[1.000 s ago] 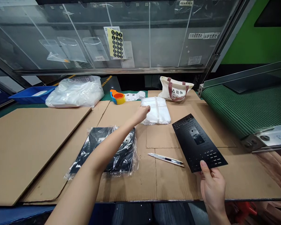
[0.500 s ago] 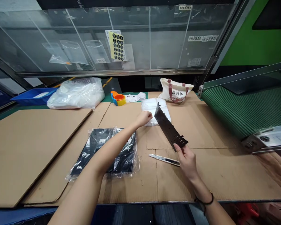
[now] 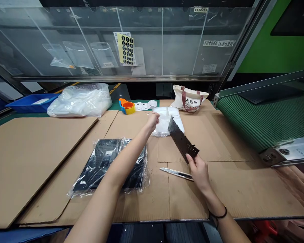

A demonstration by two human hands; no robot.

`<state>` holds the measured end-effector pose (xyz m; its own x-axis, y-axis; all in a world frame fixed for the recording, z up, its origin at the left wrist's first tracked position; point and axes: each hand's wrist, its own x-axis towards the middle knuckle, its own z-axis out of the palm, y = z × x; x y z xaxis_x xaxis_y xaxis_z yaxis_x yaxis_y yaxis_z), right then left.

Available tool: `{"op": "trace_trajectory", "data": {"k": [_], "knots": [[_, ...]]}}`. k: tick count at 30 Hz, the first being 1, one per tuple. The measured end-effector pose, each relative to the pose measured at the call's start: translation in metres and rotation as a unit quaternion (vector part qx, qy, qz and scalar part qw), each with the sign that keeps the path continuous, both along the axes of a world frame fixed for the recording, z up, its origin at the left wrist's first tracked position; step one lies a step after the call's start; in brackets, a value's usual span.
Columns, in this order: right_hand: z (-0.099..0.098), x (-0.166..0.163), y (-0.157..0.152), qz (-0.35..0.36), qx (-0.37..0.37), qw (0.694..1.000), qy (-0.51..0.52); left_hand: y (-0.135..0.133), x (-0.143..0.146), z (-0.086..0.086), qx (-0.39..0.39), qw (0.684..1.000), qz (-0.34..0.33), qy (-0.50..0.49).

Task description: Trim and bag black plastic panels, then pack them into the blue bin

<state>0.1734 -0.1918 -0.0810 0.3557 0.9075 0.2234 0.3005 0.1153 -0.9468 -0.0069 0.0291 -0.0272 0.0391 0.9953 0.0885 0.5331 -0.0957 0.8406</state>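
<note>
Broad cardboard [image 3: 233,189] flanks right grip [image 3: 200,172], pinching dark panel [image 3: 181,140] by edge; left grip [image 3: 153,121] unclear.

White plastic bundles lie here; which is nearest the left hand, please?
The flat, banded stack at the left hand; the bulkier bundle sits by the blue tray.

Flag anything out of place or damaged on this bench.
Only the utility knife looks slightly out of place: it lies loose and slanted on the cardboard, partly hidden by the right hand, which holds a dark panel. No damage stands out.
</note>
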Motion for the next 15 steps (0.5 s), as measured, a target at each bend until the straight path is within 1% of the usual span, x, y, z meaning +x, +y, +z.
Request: {"op": "trace_trajectory", "data": {"k": [2, 5, 7, 8, 9, 11, 12, 13, 15], "knots": [[-0.001, 0.008, -0.001, -0.014, -0.007, 0.999, 0.045, -0.008, -0.002, 0.003, 0.026, 0.999, -0.003, 0.026], [-0.001, 0.023, -0.010, -0.024, -0.019, 0.992, 0.120, -0.020, -0.013, 0.010, 0.067, 0.994, -0.016, 0.082], [0.002, 0.030, -0.021, 0.001, -0.047, 0.982, 0.184, -0.025, -0.022, 0.015, 0.080, 0.990, -0.025, 0.115], [0.004, 0.032, -0.027, 0.025, -0.075, 0.969, 0.234, -0.028, -0.027, 0.017, 0.082, 0.988, -0.030, 0.127], [0.007, 0.033, -0.033, 0.054, -0.108, 0.948, 0.293, -0.031, -0.030, 0.019, 0.083, 0.986, -0.038, 0.138], [0.010, 0.031, -0.044, 0.109, -0.179, 0.888, 0.409, -0.038, -0.034, 0.021, 0.079, 0.983, -0.066, 0.153], [0.012, 0.029, -0.048, 0.124, -0.204, 0.859, 0.452, -0.043, -0.034, 0.022, 0.076, 0.981, -0.085, 0.160], [0.012, 0.025, -0.051, 0.128, -0.217, 0.841, 0.478, -0.048, -0.033, 0.021, 0.073, 0.978, -0.105, 0.166], [0.012, 0.016, -0.053, 0.109, -0.212, 0.825, 0.512, -0.058, -0.029, 0.020, 0.066, 0.971, -0.145, 0.179]]}}
